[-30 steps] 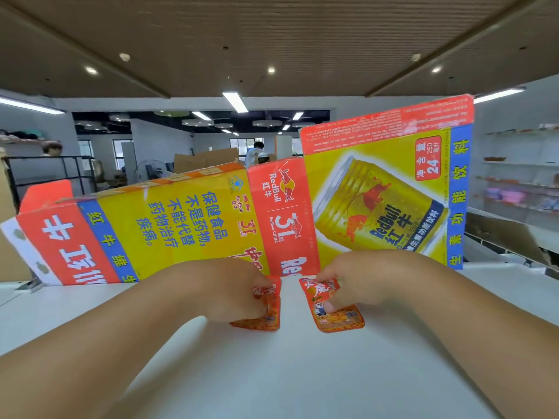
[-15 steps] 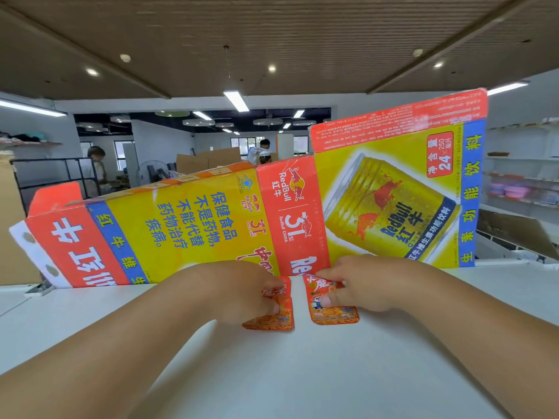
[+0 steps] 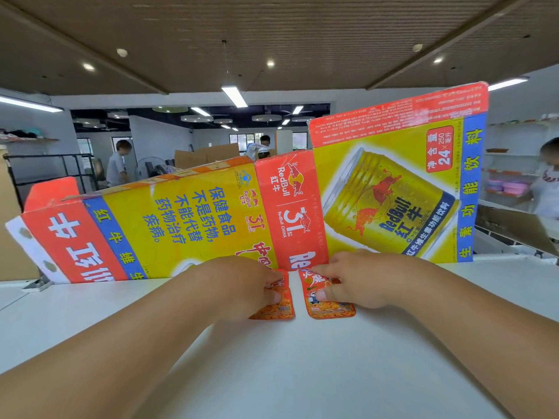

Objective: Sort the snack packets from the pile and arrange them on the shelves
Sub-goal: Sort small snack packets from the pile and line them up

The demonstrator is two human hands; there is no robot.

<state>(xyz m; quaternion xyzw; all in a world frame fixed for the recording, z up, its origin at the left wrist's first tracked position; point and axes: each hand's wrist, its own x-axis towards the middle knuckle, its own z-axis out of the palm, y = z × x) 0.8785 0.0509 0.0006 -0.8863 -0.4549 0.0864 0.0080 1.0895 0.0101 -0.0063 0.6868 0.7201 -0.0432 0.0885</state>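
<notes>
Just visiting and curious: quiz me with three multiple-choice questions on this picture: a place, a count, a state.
1. Where are the orange foil snack packets? A on the white table; B on a shelf; C inside a box.
2. How many packets are being held? A one; B two; C four.
3. The packets are: A stacked; B overlapping; C apart.
Answers: A, they rest before the yellow-and-red cardboard box; B, the left hand and right hand hold one each; C, bare table shows between them.
</notes>
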